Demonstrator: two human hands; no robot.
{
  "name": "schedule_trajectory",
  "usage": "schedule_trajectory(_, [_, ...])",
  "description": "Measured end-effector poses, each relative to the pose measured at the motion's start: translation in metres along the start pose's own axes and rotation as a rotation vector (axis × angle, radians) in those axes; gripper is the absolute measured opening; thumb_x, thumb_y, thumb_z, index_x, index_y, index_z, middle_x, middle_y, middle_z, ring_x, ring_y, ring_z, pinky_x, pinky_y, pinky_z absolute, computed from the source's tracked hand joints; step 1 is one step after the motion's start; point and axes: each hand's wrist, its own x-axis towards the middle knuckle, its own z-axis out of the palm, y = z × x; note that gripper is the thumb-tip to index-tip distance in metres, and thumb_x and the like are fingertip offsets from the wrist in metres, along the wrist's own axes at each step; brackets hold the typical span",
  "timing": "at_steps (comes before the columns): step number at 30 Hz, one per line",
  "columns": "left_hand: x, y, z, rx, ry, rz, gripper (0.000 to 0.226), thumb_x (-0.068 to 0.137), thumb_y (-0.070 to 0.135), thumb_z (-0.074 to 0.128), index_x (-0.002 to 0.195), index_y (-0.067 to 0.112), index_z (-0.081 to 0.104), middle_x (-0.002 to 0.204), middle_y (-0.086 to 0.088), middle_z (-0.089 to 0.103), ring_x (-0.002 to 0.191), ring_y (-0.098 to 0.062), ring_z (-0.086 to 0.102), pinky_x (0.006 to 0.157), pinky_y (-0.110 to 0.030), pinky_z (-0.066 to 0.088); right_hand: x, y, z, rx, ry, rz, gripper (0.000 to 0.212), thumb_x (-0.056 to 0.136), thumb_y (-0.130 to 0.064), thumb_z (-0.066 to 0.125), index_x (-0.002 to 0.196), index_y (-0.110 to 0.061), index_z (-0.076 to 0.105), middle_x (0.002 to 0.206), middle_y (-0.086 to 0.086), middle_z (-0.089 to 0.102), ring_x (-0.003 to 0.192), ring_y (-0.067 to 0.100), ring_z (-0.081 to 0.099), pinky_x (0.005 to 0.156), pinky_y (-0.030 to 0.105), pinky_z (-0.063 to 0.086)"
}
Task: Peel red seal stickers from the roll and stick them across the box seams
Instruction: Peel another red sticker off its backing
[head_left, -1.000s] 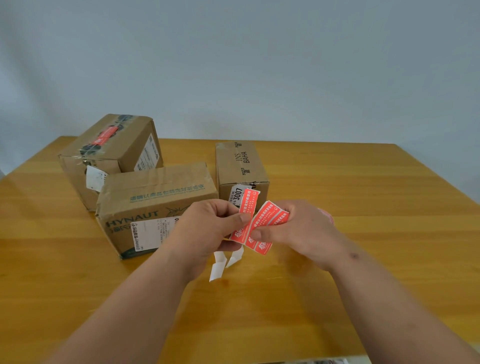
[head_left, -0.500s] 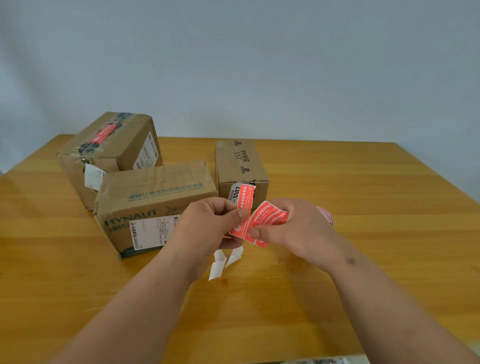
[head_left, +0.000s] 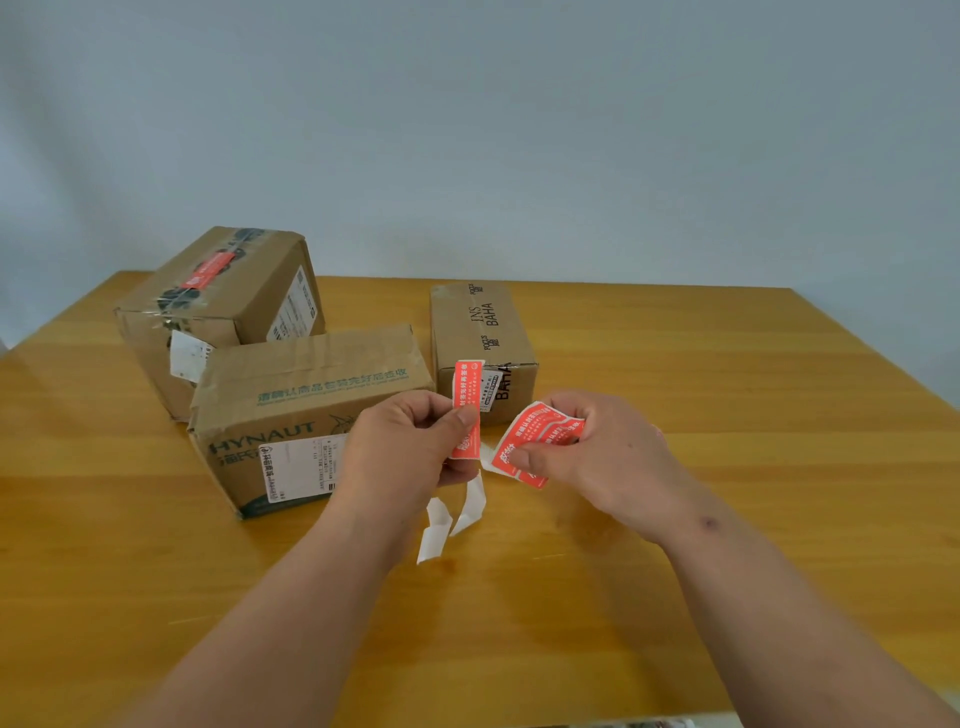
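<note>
Three cardboard boxes sit at left and centre: far box (head_left: 218, 306) already sealed, HYNAUT box (head_left: 311, 410) nearest the left hand (head_left: 410, 447). That hand pinches a glossy red sticker (head_left: 466, 410), long axis upright, just right of the box. White backing (head_left: 452, 514) dangles. The right hand (head_left: 597, 452) grips the curled roll (head_left: 535, 441).

A red seal sticker (head_left: 466, 410) is standing upright at the roll's (head_left: 537, 441) nine o'clock (white backing strip (head_left: 457, 512) is dangling below).
</note>
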Motion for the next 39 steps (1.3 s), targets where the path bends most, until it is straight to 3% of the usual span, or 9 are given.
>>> schedule_trajectory(5, [0.001,0.002,-0.003,0.019,-0.003,-0.002,0.01,0.088,0.022,0.068,0.09,0.013,0.072,0.071,-0.002,0.068,0.058,-0.012,0.064,0.069,-0.037,0.062,0.008,0.008,0.002,-0.15,-0.019,0.034,0.026,0.073,-0.027,0.08,0.085,-0.027,0.057,0.074,-0.009,0.066,0.059,-0.003,0.059,0.052,0.008,0.043])
schedule_trajectory(8, [0.0,0.0,-0.004,0.025,-0.035,-0.006,0.008,0.087,0.021,0.07,0.088,0.014,0.072,0.062,0.002,0.068,0.055,-0.01,0.062,0.064,-0.034,0.061,0.012,0.011,0.009,-0.149,-0.097,0.105,0.035,0.075,-0.022,0.077,0.095,-0.028,0.049,0.081,-0.001,0.067,0.067,0.013,0.067,0.062,0.036,0.057])
schedule_trajectory(11, [0.0,-0.001,-0.005,0.042,-0.062,-0.009,0.009,0.086,0.02,0.072,0.089,0.012,0.072,0.064,0.001,0.07,0.055,-0.011,0.063,0.06,-0.03,0.059,0.014,0.015,0.016,-0.28,-0.093,0.127,0.032,0.086,-0.029,0.064,0.111,-0.028,0.043,0.092,0.002,0.068,0.074,0.018,0.066,0.055,0.03,0.048])
schedule_trajectory(15, [-0.001,0.0,-0.007,0.074,-0.077,-0.007,0.011,0.085,0.021,0.073,0.089,0.01,0.071,0.069,-0.003,0.071,0.057,-0.013,0.064,0.06,-0.03,0.058,0.015,0.011,0.018,-0.509,-0.029,0.072,0.032,0.092,-0.033,0.054,0.122,-0.024,0.048,0.119,0.0,0.057,0.098,0.019,0.055,0.07,0.028,0.042])
schedule_trajectory(18, [-0.002,0.002,-0.008,0.094,-0.09,-0.012,0.011,0.084,0.021,0.073,0.088,0.011,0.071,0.071,-0.003,0.07,0.056,-0.013,0.064,0.06,-0.031,0.058,0.014,0.006,0.016,-0.576,-0.004,0.026,0.031,0.092,-0.026,0.049,0.123,-0.022,0.054,0.123,-0.001,0.048,0.095,0.018,0.05,0.069,0.025,0.036])
schedule_trajectory(22, [-0.005,0.004,-0.008,0.16,-0.099,0.001,0.011,0.084,0.023,0.073,0.087,0.013,0.072,0.076,-0.004,0.073,0.056,-0.011,0.066,0.057,-0.026,0.058,0.012,-0.004,0.008,-0.253,0.151,0.029,0.017,0.093,-0.025,0.047,0.099,-0.027,0.063,0.097,-0.014,0.056,0.081,0.005,0.053,0.059,-0.001,0.032])
schedule_trajectory(26, [-0.009,0.008,-0.009,0.219,-0.149,0.013,0.011,0.084,0.023,0.073,0.081,0.013,0.072,0.069,-0.005,0.073,0.055,-0.013,0.064,0.06,-0.029,0.059,0.01,-0.01,0.01,0.263,0.085,0.042,0.014,0.089,-0.031,0.062,0.09,-0.018,0.067,0.083,-0.002,0.069,0.064,0.006,0.061,0.051,0.013,0.043])
schedule_trajectory(34, [-0.016,0.014,-0.025,-0.025,-0.243,-0.103,0.03,0.094,0.031,0.058,0.09,0.004,0.07,0.068,-0.009,0.068,0.058,-0.018,0.058,0.063,-0.033,0.056,0.01,-0.007,0.011,0.454,0.183,0.063,0.013,0.09,-0.011,0.06,0.079,-0.009,0.065,0.063,-0.004,0.067,0.053,0.011,0.056,0.057,0.028,0.045])
schedule_trajectory(39, [-0.02,0.014,-0.035,0.033,-0.367,-0.136,0.011,0.089,0.013,0.064,0.086,0.004,0.07,0.07,-0.011,0.068,0.059,-0.018,0.058,0.066,-0.034,0.053,0.009,-0.009,0.013,0.474,0.183,0.056,0.013,0.091,-0.011,0.059,0.08,-0.008,0.065,0.065,0.0,0.068,0.055,0.013,0.059,0.06,0.03,0.049])
